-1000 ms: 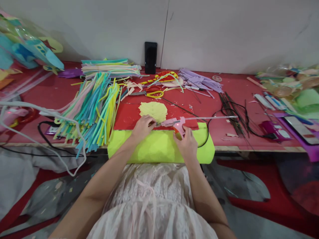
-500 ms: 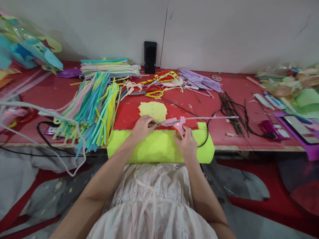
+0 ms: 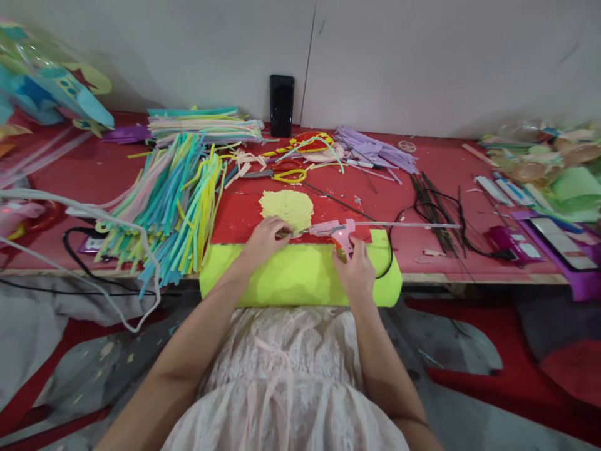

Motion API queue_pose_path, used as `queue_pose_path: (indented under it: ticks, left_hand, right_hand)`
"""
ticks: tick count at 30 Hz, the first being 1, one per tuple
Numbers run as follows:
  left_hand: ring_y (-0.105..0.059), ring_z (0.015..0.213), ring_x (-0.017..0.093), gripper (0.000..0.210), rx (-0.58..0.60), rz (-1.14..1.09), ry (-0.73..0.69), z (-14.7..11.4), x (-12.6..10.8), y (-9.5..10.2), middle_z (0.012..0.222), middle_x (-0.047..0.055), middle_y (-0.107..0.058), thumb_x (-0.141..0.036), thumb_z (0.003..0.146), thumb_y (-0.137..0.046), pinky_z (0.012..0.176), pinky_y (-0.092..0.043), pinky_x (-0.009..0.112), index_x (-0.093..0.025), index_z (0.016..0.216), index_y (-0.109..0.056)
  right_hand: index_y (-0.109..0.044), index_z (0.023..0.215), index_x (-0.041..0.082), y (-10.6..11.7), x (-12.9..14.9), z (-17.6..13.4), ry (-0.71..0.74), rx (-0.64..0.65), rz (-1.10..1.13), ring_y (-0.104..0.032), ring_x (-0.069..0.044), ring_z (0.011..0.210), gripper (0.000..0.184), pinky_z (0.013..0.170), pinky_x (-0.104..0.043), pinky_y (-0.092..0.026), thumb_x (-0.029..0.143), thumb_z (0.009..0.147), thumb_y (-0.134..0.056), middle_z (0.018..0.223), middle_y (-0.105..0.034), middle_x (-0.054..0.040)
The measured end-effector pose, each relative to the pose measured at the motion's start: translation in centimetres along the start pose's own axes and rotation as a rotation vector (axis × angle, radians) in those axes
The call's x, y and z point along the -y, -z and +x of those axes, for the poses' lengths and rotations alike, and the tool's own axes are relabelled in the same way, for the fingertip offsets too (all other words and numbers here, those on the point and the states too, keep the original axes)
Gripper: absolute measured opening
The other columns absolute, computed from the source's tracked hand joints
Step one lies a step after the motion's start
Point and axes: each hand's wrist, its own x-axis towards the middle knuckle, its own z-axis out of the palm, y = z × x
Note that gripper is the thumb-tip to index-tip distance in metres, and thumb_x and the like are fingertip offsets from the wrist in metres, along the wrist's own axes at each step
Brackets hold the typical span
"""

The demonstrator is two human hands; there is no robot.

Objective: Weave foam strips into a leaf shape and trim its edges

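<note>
My right hand (image 3: 355, 267) is wrapped round the handle of a pink hot glue gun (image 3: 345, 238), with a long clear glue stick (image 3: 404, 224) sticking out of its back. The gun's nozzle points left toward my left hand (image 3: 268, 240). That hand's fingers are closed in a pinch at the lower edge of a pale yellow leaf shape (image 3: 287, 208) made of rows of strips; what they pinch is too small and hidden to name. The leaf lies on a red sheet (image 3: 235, 219), with bright yellow-green material (image 3: 291, 275) along the table edge below my hands.
Pastel fuzzy stems (image 3: 173, 194) are heaped at left, purple ones (image 3: 375, 150) at the back. Scissors (image 3: 288, 175) lie behind the leaf. A black phone (image 3: 282, 106) leans on the wall. Dark wires (image 3: 434, 213) and a purple plug box (image 3: 516, 244) lie at right, joined by a cord.
The glue gun in my right hand has shifted slightly to the right, its nozzle drawing a little away from my left hand. My left hand stays pinched by the leaf's lower edge.
</note>
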Motion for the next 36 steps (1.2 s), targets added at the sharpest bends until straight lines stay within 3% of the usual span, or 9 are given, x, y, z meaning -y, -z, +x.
queue_pose_path:
  ticks: [26,30,36]
  left_hand:
    - [-0.060,0.089,0.016,0.007,0.006,-0.020,0.005,-0.1,0.1,-0.1,0.089,0.003,-0.066,-0.016,0.084,-0.062,0.084,-0.050,0.032,-0.021,0.088,-0.066]
    - [-0.060,0.089,0.016,0.006,0.004,-0.024,0.009,-0.1,0.2,-0.1,0.090,0.003,-0.066,-0.016,0.084,-0.062,0.084,-0.049,0.032,-0.020,0.088,-0.066]
    - [-0.059,0.091,0.017,0.006,0.028,-0.025,0.015,0.0,0.0,0.1,0.091,0.003,-0.065,-0.018,0.085,-0.062,0.085,-0.049,0.032,-0.020,0.089,-0.065]
  right_hand:
    - [-0.054,0.121,0.019,-0.2,-0.3,0.0,-0.046,-0.045,-0.010,-0.067,-0.028,0.093,0.043,0.069,-0.035,-0.050,0.040,0.083,-0.059,0.122,-0.065,-0.0136]
    - [-0.055,0.119,0.018,0.2,-0.8,0.4,-0.040,-0.080,0.001,-0.066,-0.026,0.088,0.046,0.071,-0.036,-0.050,0.046,0.083,-0.059,0.121,-0.064,-0.0156]
    - [-0.055,0.117,0.013,1.5,-2.7,2.9,-0.121,-0.192,-0.014,-0.062,-0.030,0.100,0.058,0.084,-0.042,-0.048,0.060,0.082,-0.056,0.112,-0.064,-0.0188]
